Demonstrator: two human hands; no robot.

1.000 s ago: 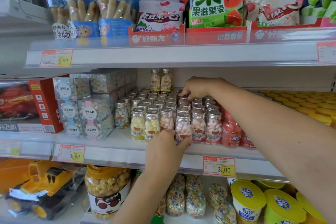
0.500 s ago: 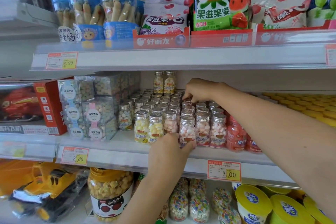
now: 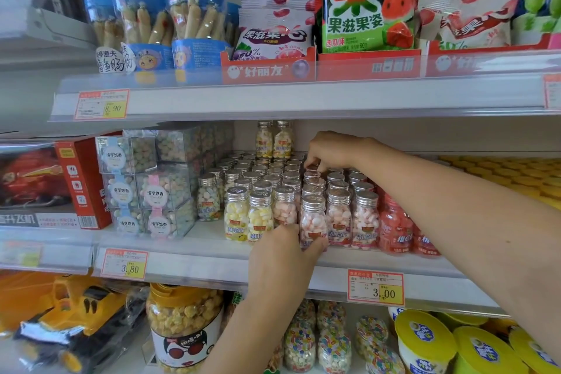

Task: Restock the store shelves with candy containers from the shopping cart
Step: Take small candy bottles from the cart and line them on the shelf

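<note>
Dozens of silver-capped candy bottles (image 3: 273,185) stand in tight rows on the middle shelf (image 3: 212,261), at the centre of the frame. The left hand (image 3: 282,255) comes up from the lower centre and grips the front bottle (image 3: 313,218), filled with pink-and-white candies, at the shelf's front edge; thumb and fingers wrap its lower half. The right hand (image 3: 331,150) reaches in from the right over the rows, fingers curled down onto the cap of a rear bottle (image 3: 312,168), apparently pinching it, though the fingers partly hide the grip. Red bottles (image 3: 396,228) stand just right of the rows and clear candy cubes (image 3: 148,188) are stacked to the left. A 3.00 price tag (image 3: 375,287) hangs on the shelf edge below. On the upper shelf sit blue-lidded sausage tubs (image 3: 194,18) and a watermelon gummy bag (image 3: 364,3). Below, a popcorn jar (image 3: 185,325) stands beside a yellow toy car (image 3: 69,313), with yellow-lidded cups (image 3: 425,340) at lower right.
</note>
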